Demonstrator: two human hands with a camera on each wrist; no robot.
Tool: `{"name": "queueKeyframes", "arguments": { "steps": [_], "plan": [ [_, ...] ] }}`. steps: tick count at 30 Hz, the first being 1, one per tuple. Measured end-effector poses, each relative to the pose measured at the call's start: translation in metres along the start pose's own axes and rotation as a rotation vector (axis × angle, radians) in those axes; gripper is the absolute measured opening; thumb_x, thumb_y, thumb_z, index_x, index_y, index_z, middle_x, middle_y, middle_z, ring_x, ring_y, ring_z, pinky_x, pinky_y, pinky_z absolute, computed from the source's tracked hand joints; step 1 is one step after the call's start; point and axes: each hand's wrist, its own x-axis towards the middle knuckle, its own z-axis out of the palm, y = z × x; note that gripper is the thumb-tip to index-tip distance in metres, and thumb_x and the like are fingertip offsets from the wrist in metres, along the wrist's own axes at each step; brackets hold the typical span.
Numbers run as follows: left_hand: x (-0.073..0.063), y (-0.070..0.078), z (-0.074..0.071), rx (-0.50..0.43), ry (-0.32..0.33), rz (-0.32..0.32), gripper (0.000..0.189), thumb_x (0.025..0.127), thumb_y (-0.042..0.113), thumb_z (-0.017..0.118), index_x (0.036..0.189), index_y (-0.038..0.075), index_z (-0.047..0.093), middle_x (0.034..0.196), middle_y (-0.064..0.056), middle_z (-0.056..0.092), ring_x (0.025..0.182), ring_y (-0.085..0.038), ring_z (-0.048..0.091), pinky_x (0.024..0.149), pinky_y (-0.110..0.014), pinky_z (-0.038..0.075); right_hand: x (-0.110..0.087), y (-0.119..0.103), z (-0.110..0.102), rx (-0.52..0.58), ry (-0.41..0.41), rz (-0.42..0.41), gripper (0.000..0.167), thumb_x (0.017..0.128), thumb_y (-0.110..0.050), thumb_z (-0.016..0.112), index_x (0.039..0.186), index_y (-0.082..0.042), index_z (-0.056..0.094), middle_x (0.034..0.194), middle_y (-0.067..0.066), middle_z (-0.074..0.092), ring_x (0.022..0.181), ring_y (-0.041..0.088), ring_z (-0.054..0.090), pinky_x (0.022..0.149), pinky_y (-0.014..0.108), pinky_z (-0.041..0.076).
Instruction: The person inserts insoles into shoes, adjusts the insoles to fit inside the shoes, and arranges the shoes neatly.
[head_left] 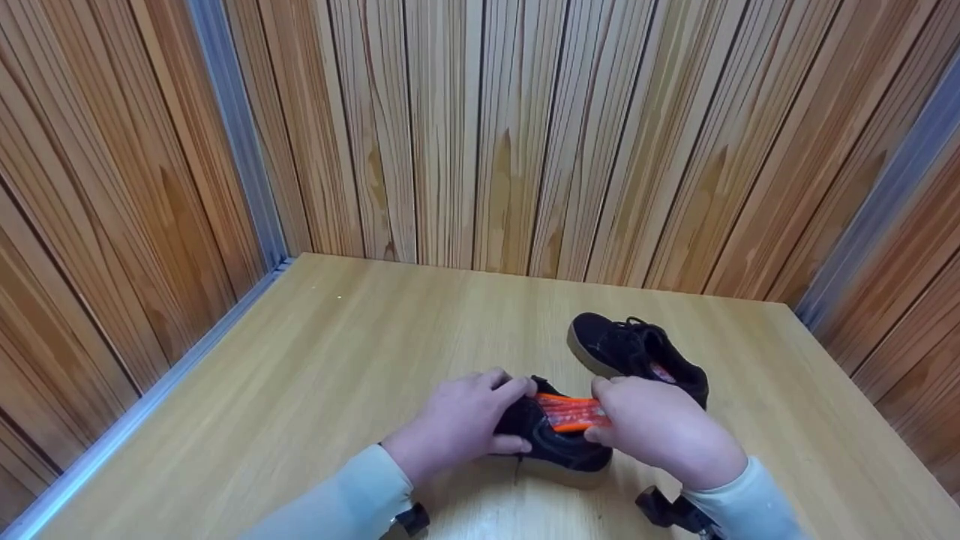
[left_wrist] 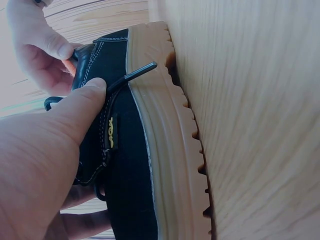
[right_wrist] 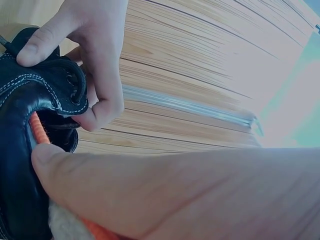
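Note:
A black lace-up shoe (head_left: 574,450) with a tan ridged sole (left_wrist: 172,145) stands on the table, its toe to the left. An orange-edged insole (head_left: 564,411) with a red patterned surface lies partly inside the opening. My left hand (head_left: 465,416) grips the front of the shoe, thumb on the near side and fingers over the far side. Over the heel end, my right hand (head_left: 664,427) pinches the insole between thumb and fingers. In the right wrist view, the insole's orange edge (right_wrist: 39,127) runs into the shoe beneath the tongue. The insole's front end is hidden inside.
A second black shoe (head_left: 600,345) stands behind and right of the first, close to my right hand, a patterned insole (head_left: 661,373) showing in it. The wooden table (head_left: 360,322) meets plank walls at the back and sides.

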Motion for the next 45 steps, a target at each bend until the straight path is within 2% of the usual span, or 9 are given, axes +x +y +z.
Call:
{"name": "queueKeyframes", "arguments": {
  "steps": [6,10,19,26,34,45],
  "plan": [
    [0.0002,-0.0003,-0.0006,0.012,-0.002,0.004,0.069,0.092,0.074,0.073,0.149,0.038,0.055,0.129,0.0,0.069,0.105,-0.022,0.074,0.084,-0.042,0.063,0.0018,-0.0011,0.0015,0.011,-0.011,-0.002,0.039,0.089,-0.035,0.09,0.104,-0.007,0.068,0.085,0.003,0.069,0.074,0.019,0.061,0.069,0.047,0.056],
    [-0.0001,-0.0001,-0.0009,0.011,-0.003,0.001,0.069,0.092,0.074,0.073,0.149,0.038,0.055,0.13,0.0,0.07,0.106,-0.022,0.075,0.084,-0.042,0.063,0.0031,-0.002,0.0027,0.014,0.003,-0.024,0.036,0.09,-0.032,0.089,0.103,-0.006,0.067,0.084,0.004,0.069,0.073,0.019,0.061,0.07,0.046,0.056],
    [0.0008,-0.0006,-0.0016,-0.003,-0.01,-0.003,0.068,0.092,0.073,0.073,0.148,0.038,0.055,0.129,0.0,0.069,0.104,-0.022,0.074,0.084,-0.042,0.062,0.0041,-0.0029,0.0039,0.012,0.024,-0.032,0.035,0.091,-0.032,0.088,0.101,-0.008,0.066,0.083,0.002,0.067,0.072,0.019,0.059,0.069,0.045,0.054],
    [0.0013,0.0001,-0.0023,0.029,-0.011,0.001,0.073,0.092,0.075,0.071,0.152,0.038,0.053,0.13,-0.001,0.07,0.106,-0.022,0.075,0.086,-0.041,0.064,0.0048,-0.0043,0.0066,0.022,0.042,-0.033,0.034,0.092,-0.032,0.088,0.1,-0.008,0.064,0.082,0.0,0.065,0.072,0.018,0.057,0.067,0.045,0.052],
    [0.0001,0.0005,-0.0016,0.023,-0.016,-0.006,0.073,0.092,0.076,0.071,0.152,0.039,0.053,0.131,-0.001,0.07,0.108,-0.023,0.075,0.083,-0.042,0.064,0.0049,-0.006,0.009,0.031,0.051,-0.031,0.032,0.093,-0.029,0.087,0.105,-0.008,0.066,0.086,0.001,0.068,0.072,0.018,0.061,0.067,0.043,0.054],
    [0.0006,0.0,0.0006,-0.005,-0.006,-0.004,0.069,0.092,0.073,0.073,0.149,0.039,0.055,0.128,-0.001,0.069,0.106,-0.021,0.074,0.082,-0.042,0.065,0.0045,-0.0032,0.0072,0.037,0.007,-0.014,0.037,0.093,-0.037,0.087,0.104,-0.009,0.065,0.084,0.0,0.064,0.071,0.017,0.055,0.064,0.043,0.05]
  ]
}}
